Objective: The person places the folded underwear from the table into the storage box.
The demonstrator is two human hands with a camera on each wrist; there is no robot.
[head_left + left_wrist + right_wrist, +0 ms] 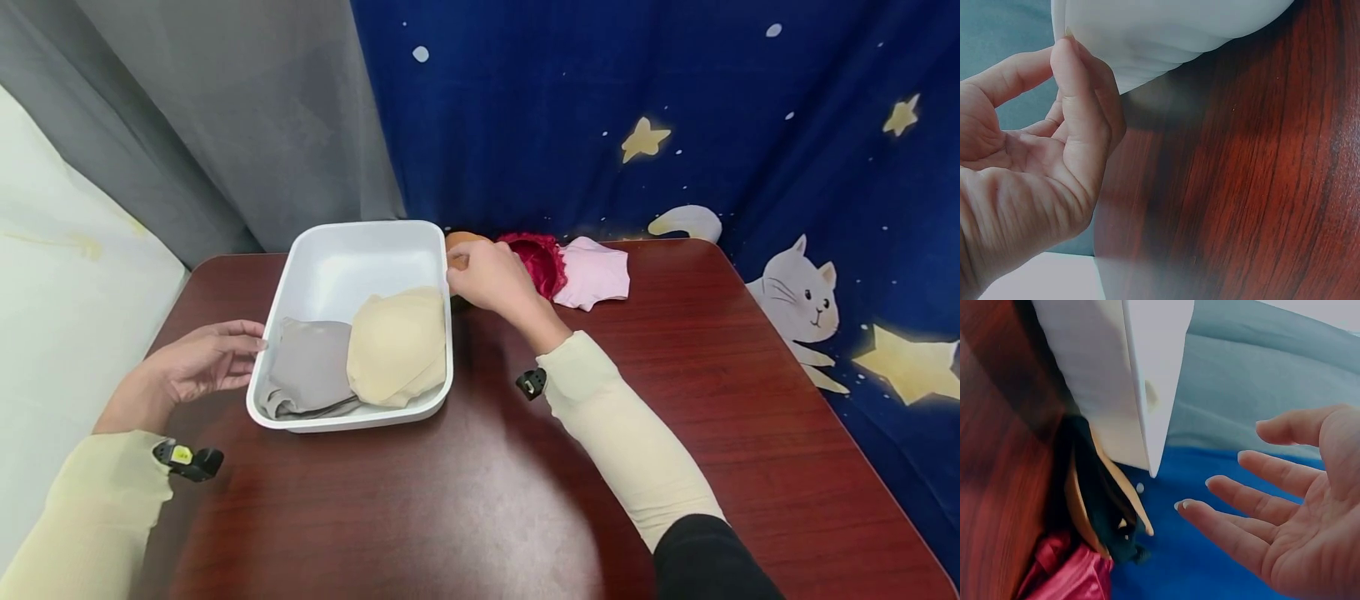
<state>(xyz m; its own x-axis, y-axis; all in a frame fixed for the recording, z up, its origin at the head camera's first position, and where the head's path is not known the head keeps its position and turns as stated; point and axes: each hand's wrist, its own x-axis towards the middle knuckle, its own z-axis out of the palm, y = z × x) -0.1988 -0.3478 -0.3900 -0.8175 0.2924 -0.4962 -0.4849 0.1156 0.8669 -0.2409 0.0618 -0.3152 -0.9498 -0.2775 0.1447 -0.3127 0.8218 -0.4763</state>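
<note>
A white plastic tub (337, 254) stands on the table, holding a folded grey garment (311, 367) and a folded beige garment (397, 346) side by side. At its left rim, my left hand (210, 358) pinches the edge with thumb and fingertip, which meet at the rim in the left wrist view. My right hand (491, 279) is by the tub's right rim. The right wrist view shows its fingers spread and relaxed, holding nothing, apart from the wall. Below it lies a tan garment (463, 240) with a dark inner side, partly hidden by the hand.
To the right of the tan garment are a red lace-edged satin garment (543, 265) and a pale pink garment (596, 273), along the far edge of the brown table (420, 517). Grey and blue curtains (570, 108) hang right behind that edge.
</note>
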